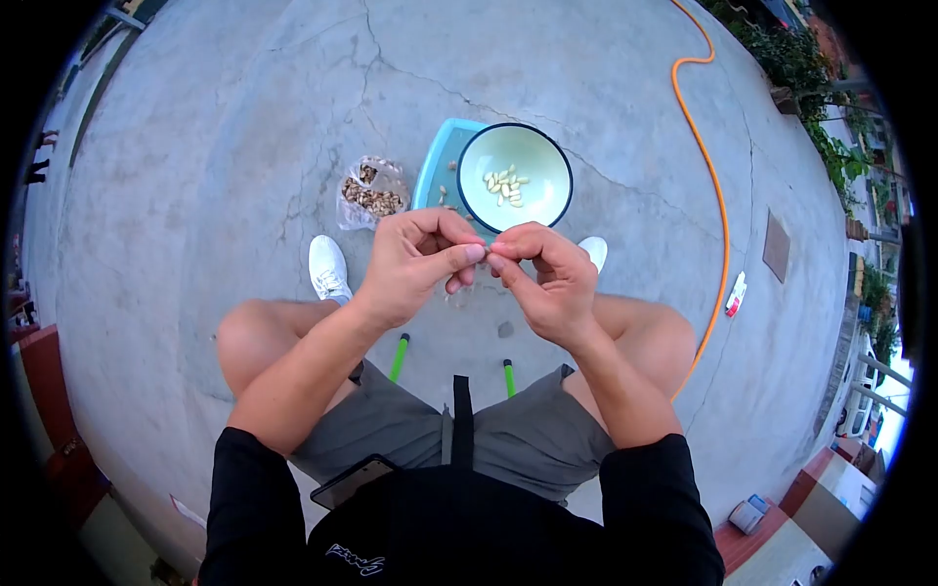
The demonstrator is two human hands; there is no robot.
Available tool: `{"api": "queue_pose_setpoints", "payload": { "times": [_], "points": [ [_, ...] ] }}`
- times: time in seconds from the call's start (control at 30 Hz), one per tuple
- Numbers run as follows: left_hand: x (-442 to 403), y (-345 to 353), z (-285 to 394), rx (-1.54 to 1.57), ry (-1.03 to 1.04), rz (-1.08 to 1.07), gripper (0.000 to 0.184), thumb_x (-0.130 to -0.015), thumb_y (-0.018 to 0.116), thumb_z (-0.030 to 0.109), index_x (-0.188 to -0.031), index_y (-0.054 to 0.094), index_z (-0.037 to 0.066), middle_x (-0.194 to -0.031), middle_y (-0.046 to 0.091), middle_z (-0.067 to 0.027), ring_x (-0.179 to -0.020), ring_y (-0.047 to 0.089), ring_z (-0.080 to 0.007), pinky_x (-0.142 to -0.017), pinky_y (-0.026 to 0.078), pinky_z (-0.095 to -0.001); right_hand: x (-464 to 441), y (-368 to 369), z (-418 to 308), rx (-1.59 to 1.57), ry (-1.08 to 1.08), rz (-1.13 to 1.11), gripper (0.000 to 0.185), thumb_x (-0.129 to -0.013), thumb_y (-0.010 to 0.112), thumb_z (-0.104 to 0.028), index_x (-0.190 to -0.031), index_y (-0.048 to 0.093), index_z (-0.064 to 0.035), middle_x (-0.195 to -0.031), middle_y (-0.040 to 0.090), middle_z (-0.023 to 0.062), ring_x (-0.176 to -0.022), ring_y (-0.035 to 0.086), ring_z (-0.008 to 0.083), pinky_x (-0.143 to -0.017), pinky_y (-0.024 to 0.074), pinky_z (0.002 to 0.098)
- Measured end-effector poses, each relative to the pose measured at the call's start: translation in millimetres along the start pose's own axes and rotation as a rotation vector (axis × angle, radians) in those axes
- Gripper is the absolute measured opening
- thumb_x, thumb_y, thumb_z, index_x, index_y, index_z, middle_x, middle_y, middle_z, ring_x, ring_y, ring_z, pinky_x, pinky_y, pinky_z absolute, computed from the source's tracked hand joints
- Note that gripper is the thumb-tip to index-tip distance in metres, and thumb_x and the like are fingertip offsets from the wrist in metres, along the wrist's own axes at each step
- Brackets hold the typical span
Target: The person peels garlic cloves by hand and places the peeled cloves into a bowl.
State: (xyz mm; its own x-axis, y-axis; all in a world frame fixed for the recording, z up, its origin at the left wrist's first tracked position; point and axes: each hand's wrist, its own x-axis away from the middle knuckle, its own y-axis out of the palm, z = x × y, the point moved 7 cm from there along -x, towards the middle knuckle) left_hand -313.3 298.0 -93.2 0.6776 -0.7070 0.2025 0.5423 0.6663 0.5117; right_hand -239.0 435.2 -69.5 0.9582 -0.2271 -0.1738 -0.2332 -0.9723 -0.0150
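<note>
My left hand (415, 264) and my right hand (555, 283) meet fingertip to fingertip just in front of a bowl. Both are closed in a pinch on one small garlic clove (488, 249), mostly covered by the fingers. The bowl (542, 161) is pale green inside with a dark rim, and several peeled garlic cloves (505, 186) lie in its bottom. It stands on a light-blue plastic stool (437, 161), where a few unpeeled cloves (443, 193) lie left of the bowl. A clear plastic bag (373, 192) of brownish unpeeled cloves rests on the ground to the left.
Cracked concrete ground (293, 117) surrounds me. An orange hose (718, 186) runs down the right side, near a small white and red container (736, 295). My white shoes (328, 266) flank the stool. A phone (354, 481) lies at my lap.
</note>
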Motion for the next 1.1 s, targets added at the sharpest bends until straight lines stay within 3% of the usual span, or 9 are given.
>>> {"api": "queue_pose_setpoints", "payload": {
  "times": [0.13, 0.27, 0.33, 0.43, 0.83, 1.1],
  "points": [
    [0.4, 2.6, -1.5, 0.139, -0.062, -0.061, 0.004, -0.089, 0.069, -0.001, -0.089, 0.066, -0.003, -0.083, 0.067, -0.0102, -0.067, 0.063, -0.0117, -0.052, 0.047, -0.0231, -2.3, 1.1, -12.8, 0.124, -0.143, -0.053, 0.009, -0.083, 0.071, 0.008, -0.089, 0.065, 0.0043, -0.09, 0.068, 0.0113, -0.077, 0.064, 0.0163, -0.066, 0.0501, 0.026],
    [-0.4, 3.2, -0.9, 0.133, -0.096, -0.067, 0.004, -0.089, 0.067, -0.002, -0.092, 0.066, -0.003, -0.087, 0.066, -0.0106, -0.068, 0.062, -0.0125, -0.053, 0.047, -0.0236, -3.7, -0.5, -10.8, 0.048, -0.16, -0.047, 0.01, -0.085, 0.07, 0.006, -0.094, 0.066, 0.0042, -0.09, 0.068, 0.0103, -0.077, 0.065, 0.0147, -0.066, 0.0507, 0.0249],
    [-1.4, 4.1, 6.2, -0.002, -0.024, -0.028, 0.008, -0.089, 0.068, -0.001, -0.096, 0.067, -0.004, -0.087, 0.068, -0.0105, -0.072, 0.064, -0.0131, -0.056, 0.051, -0.0244, -2.2, -2.9, 7.3, -0.294, 0.168, 0.027, 0.013, -0.088, 0.07, 0.004, -0.1, 0.067, 0.0043, -0.091, 0.069, 0.0084, -0.078, 0.064, 0.0119, -0.065, 0.0515, 0.0234],
    [-0.6, 4.3, 8.5, -0.049, 0.02, -0.006, 0.01, -0.09, 0.068, 0.0, -0.099, 0.067, -0.004, -0.088, 0.069, -0.0103, -0.074, 0.066, -0.0133, -0.059, 0.053, -0.025, -0.6, -4.7, 14.7, -0.375, 0.241, 0.027, 0.016, -0.089, 0.069, 0.002, -0.105, 0.067, 0.0044, -0.094, 0.069, 0.007, -0.079, 0.064, 0.0097, -0.064, 0.0517, 0.0219],
    [2.9, 2.7, 8.4, -0.263, 0.023, 0.05, 0.006, -0.093, 0.066, 0.002, -0.096, 0.067, -0.003, -0.081, 0.068, -0.0074, -0.067, 0.064, -0.011, -0.055, 0.051, -0.0235, 3.2, -3.5, 20.2, -0.386, 0.33, 0.026, 0.011, -0.09, 0.069, 0.0, -0.099, 0.068, 0.0058, -0.086, 0.069, 0.0086, -0.075, 0.066, 0.0123, -0.062, 0.0535, 0.024],
    [4.2, 3.1, 10.2, -0.2, 0.015, 0.028, 0.007, -0.094, 0.065, 0.004, -0.095, 0.065, -0.004, -0.078, 0.066, -0.0087, -0.062, 0.063, -0.0117, -0.049, 0.048, -0.023, 3.8, -3.9, 20.0, -0.443, 0.316, 0.004, 0.011, -0.09, 0.068, 0.002, -0.1, 0.068, 0.007, -0.088, 0.071, 0.0122, -0.074, 0.067, 0.0145, -0.061, 0.0546, 0.0253]
  ]
}}
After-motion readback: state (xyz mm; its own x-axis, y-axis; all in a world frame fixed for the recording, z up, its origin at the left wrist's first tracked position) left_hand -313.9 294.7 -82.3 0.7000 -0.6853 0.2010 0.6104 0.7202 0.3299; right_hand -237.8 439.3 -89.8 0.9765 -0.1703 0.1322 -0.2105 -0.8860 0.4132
